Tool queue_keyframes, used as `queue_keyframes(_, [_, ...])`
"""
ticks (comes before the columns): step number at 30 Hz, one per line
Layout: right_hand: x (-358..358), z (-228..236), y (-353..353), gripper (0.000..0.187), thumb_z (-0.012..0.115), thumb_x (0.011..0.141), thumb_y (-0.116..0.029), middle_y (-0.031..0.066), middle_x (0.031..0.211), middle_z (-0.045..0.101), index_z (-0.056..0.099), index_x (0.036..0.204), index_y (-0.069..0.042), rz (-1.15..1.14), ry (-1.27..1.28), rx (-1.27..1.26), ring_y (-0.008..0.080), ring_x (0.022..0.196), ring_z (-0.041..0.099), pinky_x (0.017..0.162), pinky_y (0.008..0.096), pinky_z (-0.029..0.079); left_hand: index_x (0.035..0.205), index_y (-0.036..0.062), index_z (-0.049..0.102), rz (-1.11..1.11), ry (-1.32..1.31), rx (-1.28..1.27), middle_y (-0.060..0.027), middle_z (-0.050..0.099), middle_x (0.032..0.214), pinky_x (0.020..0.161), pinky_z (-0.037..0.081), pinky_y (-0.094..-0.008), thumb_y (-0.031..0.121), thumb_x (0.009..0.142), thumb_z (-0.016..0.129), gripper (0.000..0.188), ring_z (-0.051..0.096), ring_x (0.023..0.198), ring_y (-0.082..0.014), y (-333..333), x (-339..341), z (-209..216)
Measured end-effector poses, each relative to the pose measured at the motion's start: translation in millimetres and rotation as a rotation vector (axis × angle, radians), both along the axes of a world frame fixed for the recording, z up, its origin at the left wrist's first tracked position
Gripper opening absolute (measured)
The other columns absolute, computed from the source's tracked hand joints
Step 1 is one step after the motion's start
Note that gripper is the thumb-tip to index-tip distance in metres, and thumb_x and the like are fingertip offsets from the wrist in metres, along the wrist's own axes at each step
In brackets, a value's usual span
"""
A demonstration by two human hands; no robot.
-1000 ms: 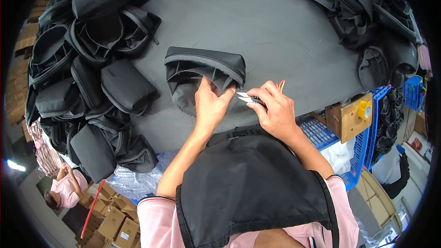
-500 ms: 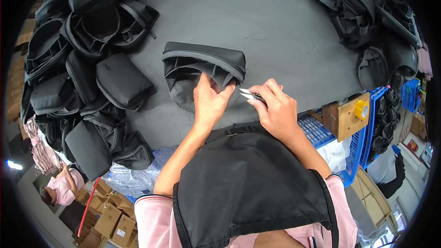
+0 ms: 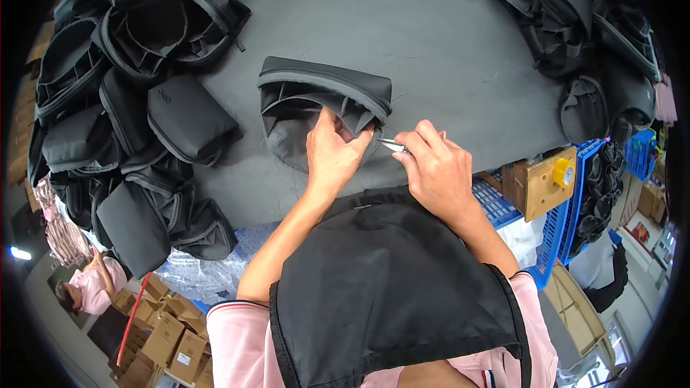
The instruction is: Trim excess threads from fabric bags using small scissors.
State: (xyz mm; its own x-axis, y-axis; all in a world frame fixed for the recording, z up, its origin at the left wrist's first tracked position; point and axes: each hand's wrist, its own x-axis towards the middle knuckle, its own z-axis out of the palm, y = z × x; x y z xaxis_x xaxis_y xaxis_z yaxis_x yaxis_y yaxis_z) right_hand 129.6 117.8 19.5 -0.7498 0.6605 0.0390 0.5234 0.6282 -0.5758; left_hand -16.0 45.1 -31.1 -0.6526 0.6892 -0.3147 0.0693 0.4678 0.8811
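Observation:
A black zippered pouch lies unzipped on the dark table, its inner pocket dividers showing. My left hand grips the pouch's near right edge, with the fingers reaching inside the opening, so their tips are partly hidden. In my right hand is a small pair of thread snips, the pale blades pointing left at the pouch's right edge. The blades look nearly closed together. Whether a thread lies between them is too small to tell.
Piled at the left are several black pouches; more pouches are heaped at the far right. Beside my right arm stand a wooden block with a yellow tape roll and a blue crate. A person and cardboard boxes are at lower left.
The snips' blades have come together from a spread position. The pouch and both hands sit slightly farther right in the picture.

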Motion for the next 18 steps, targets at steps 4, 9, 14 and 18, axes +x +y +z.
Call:
queue_keyframes(4, [5.0,1.1,5.8,0.013,0.067,0.074,-0.009,0.0062,0.077,0.051,0.062,0.085,-0.004,-0.002,0.015,-0.175,0.0238,0.058,0.055,0.055,0.0313,0.044,0.090,-0.0030,0.054,-0.017,0.008,-0.032,-0.0069,0.056,0.062,0.054,0.042,-0.0289,0.016,0.067,0.073,0.036,0.050,0.054,-0.0130,0.2,-1.9,-0.5])
queue_keyframes(9, [6.4,-25.4,2.2,0.013,0.068,0.074,-0.009,0.0068,0.075,0.053,0.062,0.084,-0.004,-0.187,0.225,-0.444,0.0193,0.062,0.057,0.056,0.0301,0.045,0.094,-0.0041,0.055,-0.127,-0.219,-0.068,-0.0060,0.063,0.077,0.062,0.046,-0.0254,0.010,0.068,0.074,0.036,0.055,0.066,-0.0090,6.0,-18.6,5.2])
queue_keyframes(14, [9.4,-19.0,-7.7,0.013,0.068,0.073,-0.006,0.0074,0.074,0.052,0.062,0.084,-0.001,-0.174,0.354,-0.479,0.0151,0.061,0.054,0.056,0.0260,0.044,0.107,-0.0043,0.052,-0.101,-0.473,0.066,-0.0111,0.064,0.098,0.076,0.048,-0.0248,0.003,0.072,0.072,0.041,0.060,0.086,-0.0123,16.0,-27.3,25.1])
queue_keyframes(18, [3.8,-15.1,-14.1,0.019,0.070,0.073,-0.010,0.0045,0.076,0.053,0.061,0.089,-0.005,-0.104,0.304,-0.369,0.0159,0.059,0.057,0.052,0.0275,0.044,0.107,-0.0040,0.052,-0.114,-0.474,0.047,-0.0113,0.064,0.096,0.075,0.048,-0.0245,0.004,0.071,0.073,0.042,0.060,0.085,-0.0118,19.6,-26.5,25.0])
